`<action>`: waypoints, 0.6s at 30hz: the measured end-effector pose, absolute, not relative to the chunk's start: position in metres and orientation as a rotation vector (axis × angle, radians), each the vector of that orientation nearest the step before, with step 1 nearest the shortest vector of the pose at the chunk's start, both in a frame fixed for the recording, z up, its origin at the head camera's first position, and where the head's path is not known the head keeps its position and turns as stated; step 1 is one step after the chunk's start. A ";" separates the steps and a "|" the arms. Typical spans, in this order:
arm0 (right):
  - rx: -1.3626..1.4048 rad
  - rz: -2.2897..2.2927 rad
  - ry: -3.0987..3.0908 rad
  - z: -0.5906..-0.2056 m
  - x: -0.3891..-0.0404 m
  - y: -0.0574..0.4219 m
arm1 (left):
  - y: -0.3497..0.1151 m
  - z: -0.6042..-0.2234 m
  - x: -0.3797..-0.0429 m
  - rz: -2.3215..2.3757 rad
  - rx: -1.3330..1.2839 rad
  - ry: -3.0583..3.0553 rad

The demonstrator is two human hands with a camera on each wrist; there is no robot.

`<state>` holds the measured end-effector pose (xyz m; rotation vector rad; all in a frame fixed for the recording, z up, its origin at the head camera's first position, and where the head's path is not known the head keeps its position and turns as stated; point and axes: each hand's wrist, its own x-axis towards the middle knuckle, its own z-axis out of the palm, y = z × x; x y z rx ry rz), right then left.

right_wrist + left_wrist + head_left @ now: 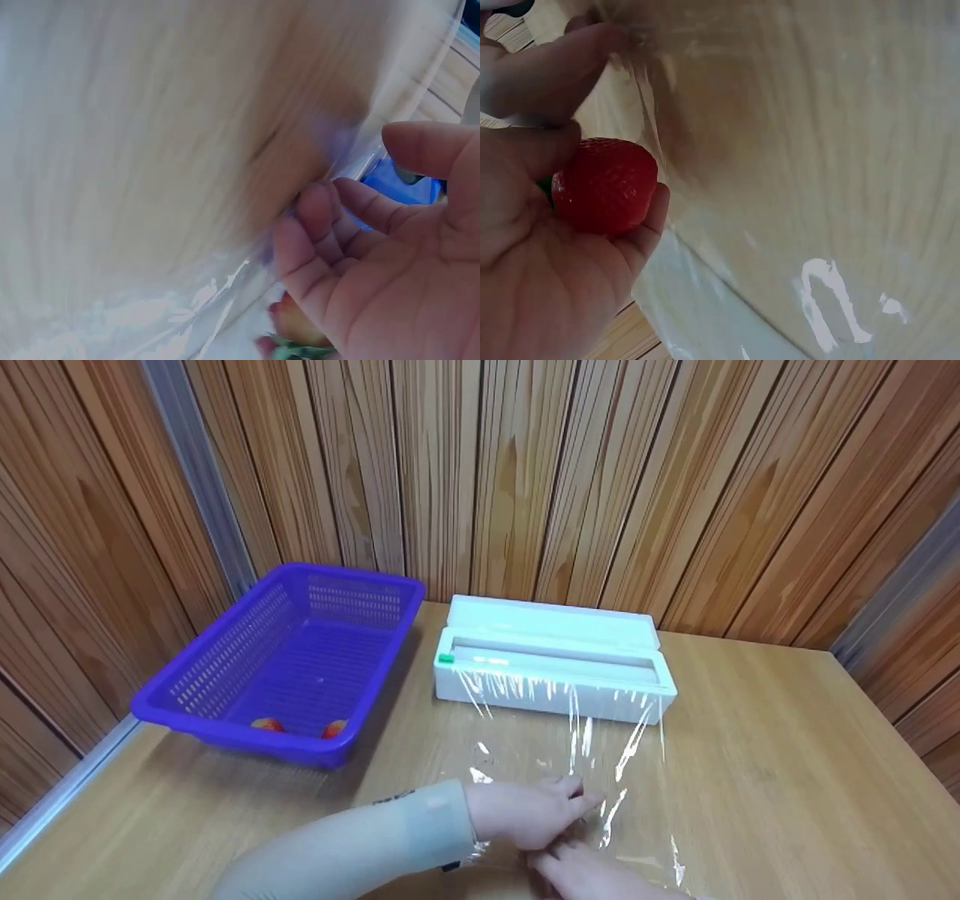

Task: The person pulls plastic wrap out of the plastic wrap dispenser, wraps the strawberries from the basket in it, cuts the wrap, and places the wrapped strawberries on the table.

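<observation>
My left hand (pixel 532 810) reaches over the clear cling film (pixel 540 746) near the table's front. In the left wrist view it holds a red strawberry (pixel 609 186), cradled against the palm by curled fingers; the head view hides this fruit. The right hand (pixel 600 874) meets the left at the bottom of the head view. Its bent fingertips (pixel 315 210) touch the film's edge in the right wrist view, with the thumb held apart. Below those fingers shows a red and yellowish thing (pixel 296 319) with green leaves, partly hidden. The film runs from a white dispenser box (pixel 555 701).
A purple basket (pixel 379 682) stands at the left with two red-orange, fruit-like pieces (pixel 268 724) inside, half hidden by its rim. The box's lid (pixel 551 621) is raised at the back. Wooden panels (pixel 510 472) wall in the wooden table (pixel 780 735).
</observation>
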<state>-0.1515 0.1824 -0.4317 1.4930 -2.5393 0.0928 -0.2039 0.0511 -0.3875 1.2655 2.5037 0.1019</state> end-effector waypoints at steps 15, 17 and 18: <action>1.487 -0.059 -2.504 -0.428 -0.147 0.183 | 0.046 -0.398 -0.204 0.142 1.277 2.476; 1.488 -0.036 -2.497 -0.426 -0.148 0.182 | 0.046 -0.398 -0.204 0.263 1.238 2.462; 1.487 -0.023 -2.487 -0.426 -0.148 0.182 | 0.046 -0.398 -0.204 0.326 1.221 2.457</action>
